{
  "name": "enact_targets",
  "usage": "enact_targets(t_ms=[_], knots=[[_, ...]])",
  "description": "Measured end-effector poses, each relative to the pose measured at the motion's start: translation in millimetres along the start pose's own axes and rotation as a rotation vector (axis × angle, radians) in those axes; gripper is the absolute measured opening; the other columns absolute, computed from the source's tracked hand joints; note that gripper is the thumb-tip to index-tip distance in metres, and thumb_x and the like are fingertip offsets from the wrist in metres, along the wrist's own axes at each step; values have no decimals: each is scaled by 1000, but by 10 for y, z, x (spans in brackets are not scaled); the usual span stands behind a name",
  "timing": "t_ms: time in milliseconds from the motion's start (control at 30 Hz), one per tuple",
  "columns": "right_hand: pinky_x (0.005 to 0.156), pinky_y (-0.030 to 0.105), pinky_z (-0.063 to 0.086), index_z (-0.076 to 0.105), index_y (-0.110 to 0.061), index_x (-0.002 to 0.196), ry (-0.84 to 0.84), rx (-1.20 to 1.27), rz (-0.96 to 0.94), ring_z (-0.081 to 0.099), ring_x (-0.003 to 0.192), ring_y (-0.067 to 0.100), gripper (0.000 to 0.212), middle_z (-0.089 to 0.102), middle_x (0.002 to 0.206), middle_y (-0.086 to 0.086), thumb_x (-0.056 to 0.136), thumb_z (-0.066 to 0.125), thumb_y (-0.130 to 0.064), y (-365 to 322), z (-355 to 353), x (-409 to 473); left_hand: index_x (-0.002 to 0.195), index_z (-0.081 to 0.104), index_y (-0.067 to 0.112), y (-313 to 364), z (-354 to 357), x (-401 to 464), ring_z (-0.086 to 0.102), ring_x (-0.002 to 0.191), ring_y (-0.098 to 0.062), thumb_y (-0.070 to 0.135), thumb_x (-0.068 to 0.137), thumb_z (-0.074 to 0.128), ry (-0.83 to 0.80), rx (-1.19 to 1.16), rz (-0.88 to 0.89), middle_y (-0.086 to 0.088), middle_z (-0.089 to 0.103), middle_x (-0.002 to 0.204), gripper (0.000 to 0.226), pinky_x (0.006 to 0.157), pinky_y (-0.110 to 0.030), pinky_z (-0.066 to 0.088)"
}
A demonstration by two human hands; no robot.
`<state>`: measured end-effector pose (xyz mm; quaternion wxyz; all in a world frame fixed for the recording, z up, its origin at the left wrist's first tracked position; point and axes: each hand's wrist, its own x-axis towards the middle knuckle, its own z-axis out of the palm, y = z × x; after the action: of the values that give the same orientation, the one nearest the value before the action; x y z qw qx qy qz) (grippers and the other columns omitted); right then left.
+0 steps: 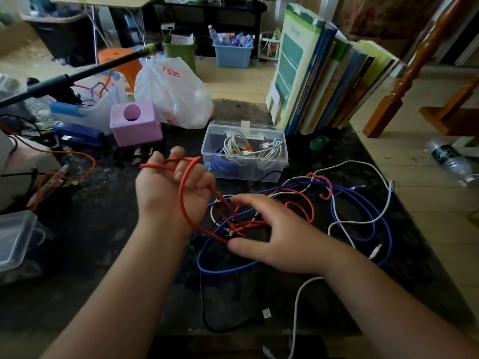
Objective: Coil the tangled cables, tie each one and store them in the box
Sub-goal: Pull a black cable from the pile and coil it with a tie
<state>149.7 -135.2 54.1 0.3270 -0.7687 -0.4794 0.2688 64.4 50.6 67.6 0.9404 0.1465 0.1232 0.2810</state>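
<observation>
A red cable [182, 200] loops around my left hand [172, 193], which is raised palm-up with its fingers curled on the loops. From there the red cable runs down into a tangle on the dark table, mixed with a blue cable [373, 213], a white cable [334, 224] and a thin black cable [204, 317]. My right hand [280, 237] lies over the tangle and pinches the red cable between thumb and fingers. Behind stands a clear plastic box [282, 161], lid open, with coiled white and blue cables inside.
A pink tie [327, 186] lies on the tangle. Green tape rolls [318, 143] sit by a row of upright books [324, 81]. At the left are a purple block [136, 123], a white plastic bag [173, 92], a blue stapler [80, 137] and another clear container [15, 237].
</observation>
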Motion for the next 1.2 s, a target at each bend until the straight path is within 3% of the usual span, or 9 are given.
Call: enact_targets(t_ms=[67, 167, 300, 433, 533, 633, 800, 933, 1200], knots=[[103, 26, 44, 42, -45, 137, -45, -11, 21, 53, 118, -4, 68, 54, 129, -22, 77, 69, -64, -47, 179, 53, 63, 57, 13, -31, 71, -60, 27, 40, -11, 38, 100, 28, -29, -49, -37, 5, 29, 47, 53, 46, -21, 27], [79, 35, 54, 62, -33, 106, -22, -32, 23, 62, 75, -1, 17, 66, 81, -17, 95, 59, -46, -15, 291, 109, 68, 60, 13, 39, 153, -120, 25, 41, -10, 37, 103, 23, -67, -106, -40, 6, 27, 50, 56, 45, -22, 26], [55, 16, 38, 61, -21, 78, 195, 145, 25, 48, 52, -4, 32, 55, 56, -20, 103, 48, -35, 27, 49, 162, 86, 60, 11, 333, 174, -119, 29, 45, -9, 31, 104, 25, -28, 12, 69, 8, 33, 53, 44, 49, -23, 31], [52, 13, 34, 55, -21, 75, 508, 161, 77, 47, 51, -3, 35, 53, 53, -21, 104, 44, -36, 30, -212, 182, 115, 55, 10, 146, 214, -87, 67, 91, -18, 5, 100, 37, 154, 568, 93, -6, 72, 104, 24, 80, -28, 50], [58, 15, 39, 57, -25, 80, 583, -1, 42, 54, 63, -3, 29, 59, 66, -15, 104, 44, -35, -49, -226, 156, 122, 57, 18, -275, 242, -160, 66, 104, -13, 26, 105, 40, 27, 1039, -112, -7, 68, 124, 25, 94, -32, 50], [69, 28, 49, 60, -24, 104, 449, -114, -21, 64, 82, 12, 25, 70, 91, -4, 104, 39, -37, -137, -109, 115, 102, 71, 26, -580, 264, -296, 70, 97, -11, 61, 88, 47, -161, 1208, -186, 3, 76, 101, 45, 89, -36, 53], [68, 35, 47, 58, -24, 104, 279, -31, -94, 62, 78, 16, 12, 66, 84, -5, 102, 47, -30, -74, -37, 61, 66, 72, 19, -541, 332, -250, 71, 78, -16, 30, 104, 43, 10, 986, 100, -3, 77, 85, 50, 75, -29, 56], [65, 37, 43, 56, -24, 93, 239, -263, 48, 56, 72, 17, 19, 59, 75, -5, 103, 47, -37, 109, -188, 73, 77, 49, 17, -148, 397, -163, 61, 56, -14, 33, 107, 31, 56, 546, 113, 5, 56, 55, 39, 65, -30, 58], [66, 38, 48, 55, -31, 90, 300, -385, 7, 56, 74, 14, 11, 55, 80, -9, 98, 53, -37, 132, -354, 51, 77, 51, 18, 113, 483, -232, 25, 44, -8, 34, 107, 32, -7, 697, 245, 6, 30, 52, 38, 45, -22, 38]])
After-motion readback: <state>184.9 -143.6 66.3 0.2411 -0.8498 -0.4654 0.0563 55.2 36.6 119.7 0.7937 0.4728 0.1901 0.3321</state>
